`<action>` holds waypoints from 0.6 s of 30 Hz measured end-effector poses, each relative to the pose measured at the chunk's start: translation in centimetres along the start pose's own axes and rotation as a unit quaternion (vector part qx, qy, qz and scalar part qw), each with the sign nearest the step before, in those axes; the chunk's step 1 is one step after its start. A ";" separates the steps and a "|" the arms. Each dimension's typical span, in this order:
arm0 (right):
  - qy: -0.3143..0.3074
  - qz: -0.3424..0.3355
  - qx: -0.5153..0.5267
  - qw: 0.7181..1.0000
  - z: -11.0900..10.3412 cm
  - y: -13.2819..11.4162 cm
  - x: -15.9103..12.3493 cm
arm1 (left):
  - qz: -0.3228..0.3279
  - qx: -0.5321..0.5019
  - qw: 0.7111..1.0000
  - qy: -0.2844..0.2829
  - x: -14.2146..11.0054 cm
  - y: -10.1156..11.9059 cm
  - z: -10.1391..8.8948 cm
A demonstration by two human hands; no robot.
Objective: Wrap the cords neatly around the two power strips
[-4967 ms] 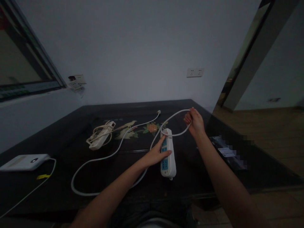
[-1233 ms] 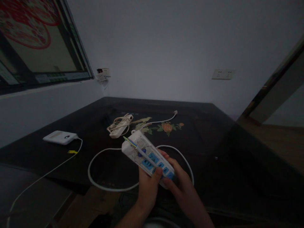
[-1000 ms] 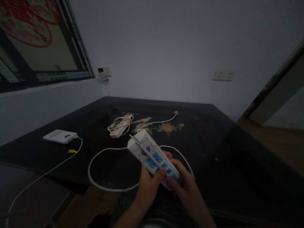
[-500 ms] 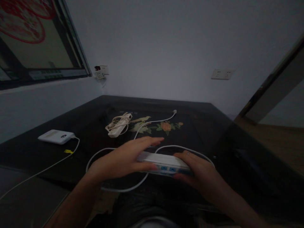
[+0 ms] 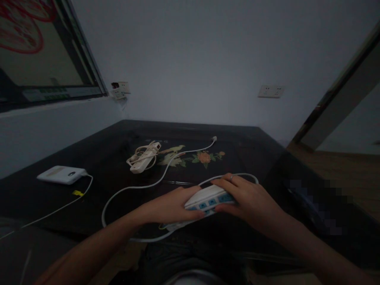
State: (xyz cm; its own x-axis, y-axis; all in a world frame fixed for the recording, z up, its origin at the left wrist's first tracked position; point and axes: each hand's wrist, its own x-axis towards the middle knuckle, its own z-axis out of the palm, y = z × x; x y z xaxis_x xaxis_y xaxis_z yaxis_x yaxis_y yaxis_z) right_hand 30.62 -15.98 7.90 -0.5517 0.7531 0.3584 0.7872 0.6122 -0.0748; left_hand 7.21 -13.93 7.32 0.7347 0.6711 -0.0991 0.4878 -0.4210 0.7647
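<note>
A white power strip (image 5: 204, 196) with blue sockets on its front side is held low over the near part of the black table, its right end tilted up. My left hand (image 5: 175, 204) is closed around its left part, thumb in front and fingers hidden behind. Around the right part, my right hand (image 5: 243, 192) grips with fingers over the top and thumb on the front. A white cable (image 5: 130, 187) loops around my hands and runs back to its plug (image 5: 214, 139), which lies loose on the tabletop.
A second power strip (image 5: 145, 158), wrapped in its own cord, lies farther back on the black table (image 5: 237, 138). At left sits a white power bank (image 5: 61, 174) with a cable and a yellow tag (image 5: 77, 193). Wall sockets (image 5: 271, 91) are at the back; a blurred dark object lies right.
My left hand has gone from outstretched fingers to a closed grip on the power strip. The strip has tilted, its right end higher. The view has shifted slightly.
</note>
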 end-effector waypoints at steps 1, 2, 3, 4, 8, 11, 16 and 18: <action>0.003 0.002 -0.001 1.000 0.0 0.1 0.0 | -0.002 -0.007 1.000 0.004 0.0 0.0 0.1; 0.008 0.003 0.000 1.000 0.0 0.3 -0.1 | -0.002 -0.013 1.000 0.007 0.0 -0.1 0.1; 0.016 0.005 0.001 1.000 0.0 0.5 -0.2 | 0.000 -0.018 1.000 0.010 0.0 -0.2 0.1; 0.024 0.008 0.003 1.000 -0.1 0.7 -0.4 | 0.001 -0.023 1.000 0.012 0.0 -0.3 0.0; 0.039 0.030 0.008 0.999 -0.5 1.8 -1.2 | -0.014 -0.047 0.999 0.004 -0.1 -1.0 -0.3; 0.043 0.051 0.015 0.998 -0.6 2.8 -1.8 | -0.024 -0.084 0.996 -0.010 -0.3 -1.6 -0.4; 0.043 0.034 0.089 0.995 -0.5 4.0 -2.4 | -0.042 -0.105 0.994 0.011 -0.6 -1.9 -0.3; 0.051 -0.005 0.106 0.993 -0.5 4.4 -2.6 | -0.037 -0.104 0.994 0.019 -0.7 -1.9 -0.3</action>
State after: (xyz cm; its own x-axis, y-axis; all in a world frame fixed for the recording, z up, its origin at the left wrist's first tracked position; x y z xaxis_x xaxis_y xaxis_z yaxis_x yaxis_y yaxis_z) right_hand 35.62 -15.33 7.10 -0.5203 0.7245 0.4522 0.6997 0.6652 -0.2607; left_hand 5.63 -13.42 6.10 0.6799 0.7201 -0.1383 0.4283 -0.2370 0.8720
